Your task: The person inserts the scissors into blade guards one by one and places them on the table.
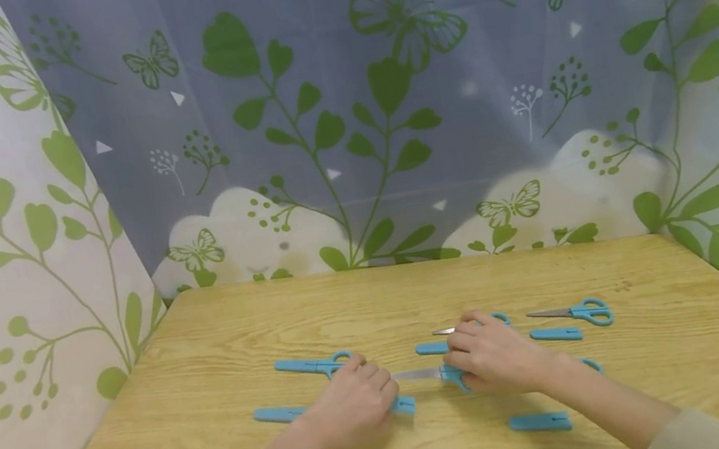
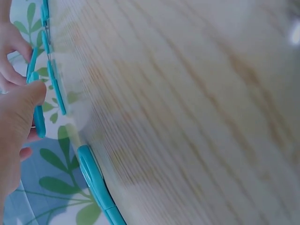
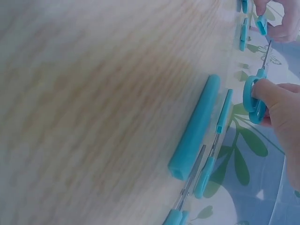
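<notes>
My left hand (image 1: 355, 403) pinches a blue blade cover (image 1: 403, 406), its slotted end facing right. From the right, my right hand (image 1: 496, 354) holds a pair of scissors (image 1: 454, 376) by the blue handles. The bare blades point left toward the cover, with a gap between them in the right wrist view, where thumb and fingers grip the handle loops (image 3: 253, 96). Beyond the left hand lies a pair of covered scissors (image 1: 312, 365). Another blue cover (image 1: 279, 414) passes behind the left wrist; whether scissors sit in it is hidden.
Beyond the right hand lie a cover (image 1: 430, 349) and partly hidden scissors (image 1: 444, 331). Farther right are uncovered scissors (image 1: 590, 311) and a cover (image 1: 555, 335). A blue handle (image 1: 592, 365) shows behind the right forearm, and another cover (image 1: 540, 423) lies nearer. Printed curtains border the wooden table (image 1: 316, 304).
</notes>
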{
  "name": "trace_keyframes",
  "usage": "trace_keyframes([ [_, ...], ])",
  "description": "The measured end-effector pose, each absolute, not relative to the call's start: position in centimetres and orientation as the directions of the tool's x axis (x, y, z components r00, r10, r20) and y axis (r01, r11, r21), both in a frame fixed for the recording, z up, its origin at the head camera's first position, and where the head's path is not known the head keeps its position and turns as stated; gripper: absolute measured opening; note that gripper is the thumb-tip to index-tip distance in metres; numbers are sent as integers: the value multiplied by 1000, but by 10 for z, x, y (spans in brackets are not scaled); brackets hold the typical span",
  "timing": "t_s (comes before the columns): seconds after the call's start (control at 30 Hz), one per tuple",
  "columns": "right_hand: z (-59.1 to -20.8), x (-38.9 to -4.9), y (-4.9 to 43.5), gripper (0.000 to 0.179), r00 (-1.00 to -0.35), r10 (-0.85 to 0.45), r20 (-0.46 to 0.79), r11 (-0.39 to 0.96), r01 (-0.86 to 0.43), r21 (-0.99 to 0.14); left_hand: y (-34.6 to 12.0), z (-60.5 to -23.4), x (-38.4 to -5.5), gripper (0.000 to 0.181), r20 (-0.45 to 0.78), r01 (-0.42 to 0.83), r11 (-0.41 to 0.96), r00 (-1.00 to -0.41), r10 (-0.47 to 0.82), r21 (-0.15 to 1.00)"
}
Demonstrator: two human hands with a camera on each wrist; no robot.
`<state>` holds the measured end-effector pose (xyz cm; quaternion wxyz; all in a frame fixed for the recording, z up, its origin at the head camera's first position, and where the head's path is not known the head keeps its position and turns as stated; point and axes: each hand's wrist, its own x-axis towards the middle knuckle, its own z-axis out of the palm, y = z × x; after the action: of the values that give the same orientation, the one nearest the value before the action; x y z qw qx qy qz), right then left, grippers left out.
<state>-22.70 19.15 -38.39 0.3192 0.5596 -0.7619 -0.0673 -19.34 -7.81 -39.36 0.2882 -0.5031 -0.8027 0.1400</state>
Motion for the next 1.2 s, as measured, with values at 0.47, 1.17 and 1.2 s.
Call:
trace_keyframes([
  [0.47,-377,-226,200,20,-135,-864,485,371,-823,431,-82,-392,-198,5,439,719,506,-304,846,-477],
  [1.17,-370,-221,211,11,-90,-854,513,346,-835,429,-87,-384,-206,16,573,705,545,-238,784,-454],
  [1.2,-371,-221,211,14,-88,-853,515,345,-835,429,-87,-384,-206,19,581,702,547,-232,780,-455],
])
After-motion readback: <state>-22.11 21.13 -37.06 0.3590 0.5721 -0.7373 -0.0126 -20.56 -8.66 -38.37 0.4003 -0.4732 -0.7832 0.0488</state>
